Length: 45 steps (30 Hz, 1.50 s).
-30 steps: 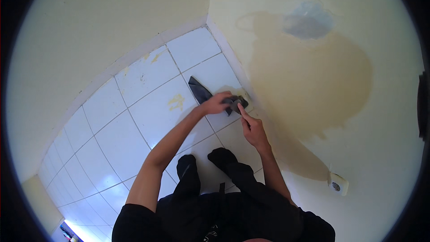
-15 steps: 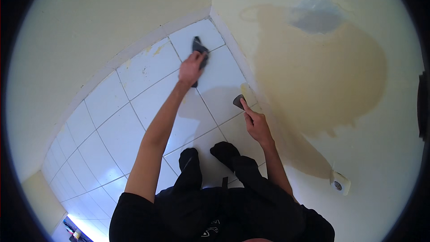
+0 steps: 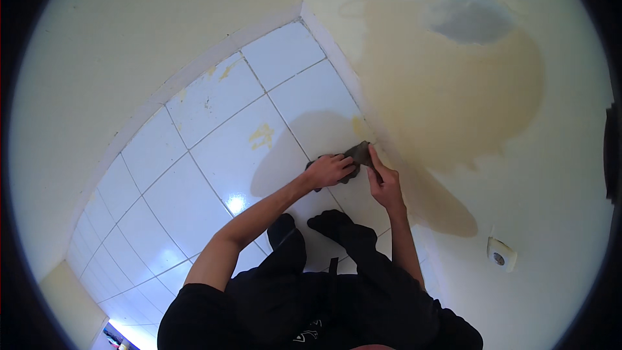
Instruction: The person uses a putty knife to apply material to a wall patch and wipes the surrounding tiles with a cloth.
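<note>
My left hand (image 3: 329, 172) is closed on a bunched dark cloth (image 3: 352, 175), which pokes out on both sides of the fingers. It meets the blade of a scraper (image 3: 360, 151) held in my right hand (image 3: 387, 189). The forefinger of my right hand lies along the scraper, and its handle is mostly hidden in the palm. Both hands are low over the white tiled floor (image 3: 220, 133), in front of my feet, near the right-hand wall. Yellowish smears (image 3: 262, 136) mark the tiles to the left of the cloth.
Two cream walls meet at a far corner, with a pale skirting (image 3: 337, 58) along the floor. A grey-white patch (image 3: 472, 15) shows on the right wall, and a white wall fitting (image 3: 501, 254) sits lower down. My dark-socked feet (image 3: 330, 220) stand close by.
My left hand has brought the cloth from the far tiles back and right, onto the scraper. The smear it was near now shows uncovered. My right hand has shifted slightly nearer.
</note>
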### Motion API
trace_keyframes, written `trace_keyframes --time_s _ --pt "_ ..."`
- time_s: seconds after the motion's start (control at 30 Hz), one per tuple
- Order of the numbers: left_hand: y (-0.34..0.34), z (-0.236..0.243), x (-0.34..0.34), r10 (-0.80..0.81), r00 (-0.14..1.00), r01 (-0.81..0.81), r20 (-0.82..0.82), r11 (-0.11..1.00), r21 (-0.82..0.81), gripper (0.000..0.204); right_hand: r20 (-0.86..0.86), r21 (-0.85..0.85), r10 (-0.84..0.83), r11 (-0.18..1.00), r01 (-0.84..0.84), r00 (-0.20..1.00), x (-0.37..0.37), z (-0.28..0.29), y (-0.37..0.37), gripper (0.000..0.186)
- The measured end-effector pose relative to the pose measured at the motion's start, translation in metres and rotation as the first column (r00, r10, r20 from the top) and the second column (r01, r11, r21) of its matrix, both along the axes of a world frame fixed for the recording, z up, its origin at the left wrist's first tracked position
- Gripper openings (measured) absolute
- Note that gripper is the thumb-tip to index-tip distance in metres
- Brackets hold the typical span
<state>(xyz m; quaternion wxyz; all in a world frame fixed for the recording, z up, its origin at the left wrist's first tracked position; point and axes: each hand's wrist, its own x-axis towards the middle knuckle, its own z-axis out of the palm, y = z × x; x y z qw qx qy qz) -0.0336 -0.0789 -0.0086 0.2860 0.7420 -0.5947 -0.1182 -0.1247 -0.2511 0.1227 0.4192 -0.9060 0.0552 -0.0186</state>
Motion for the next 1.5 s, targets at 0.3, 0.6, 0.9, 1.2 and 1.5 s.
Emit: trace_keyframes --time_s 0.3,0.6,0.9,1.2,1.5 --pt "0.100 0.014 0.130 0.845 0.523 -0.847 -0.108 0.530 0.045 0.057 -0.245 -0.021 -0.003 1.000 -0.002 0.969 0.015 -0.025 0.023 0.027" --pt "0.059 0.008 0.076 0.342 0.938 -0.337 -0.049 0.937 0.089 0.073 -0.568 -0.006 0.144 0.984 -0.179 0.810 -0.007 -0.014 0.014 0.029" --pt "0.015 0.006 -0.031 -0.071 0.996 0.070 0.062 0.997 0.022 0.048 -0.677 0.161 0.155 0.985 -0.061 0.720 -0.076 -0.013 -0.023 0.028" --pt "0.071 0.003 0.190 0.835 0.537 -0.842 0.120 0.539 0.021 0.068 -0.709 0.241 0.300 0.954 -0.181 0.639 -0.051 -0.019 -0.039 0.026" --pt "-0.041 0.009 0.207 0.836 0.534 -0.843 -0.128 0.538 -0.008 0.066 -0.693 0.246 0.394 0.916 -0.316 0.604 -0.037 -0.020 -0.047 0.026"
